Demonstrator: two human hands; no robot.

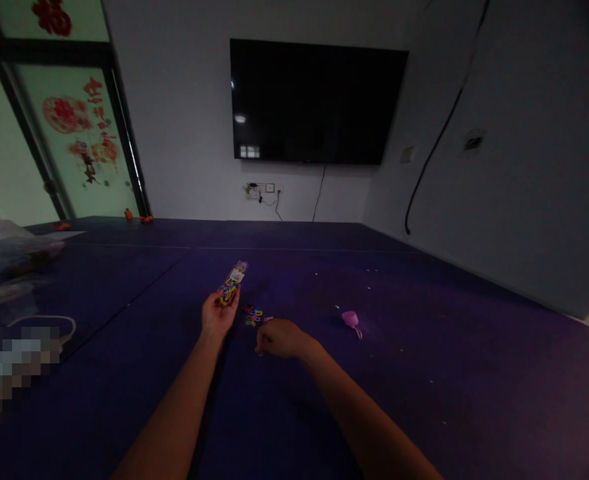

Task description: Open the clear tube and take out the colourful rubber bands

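The left hand (218,313) curls around the near end of the packet (233,281), probably light and slippery (best held mid-length). The right hand (283,338) bends beside loose coloured pieces (253,316); its closure and contents I cannot tell.

A slim clear packet (231,285) of small loops or clips, in yellow, blue, purple and pink, lies lengthwise in the left hand (217,315). It slants, its upper end leaning right and toward the far edge of the purple surface (284,427); a white label covers part of its upper half. Near its lower end, a loose cluster of loops (252,316), red, blue, yellow, green and purple, lies on the surface, well apart from the far edge. A pink piece (268,319) lies at the cluster's right side, just beside the right hand (275,339).
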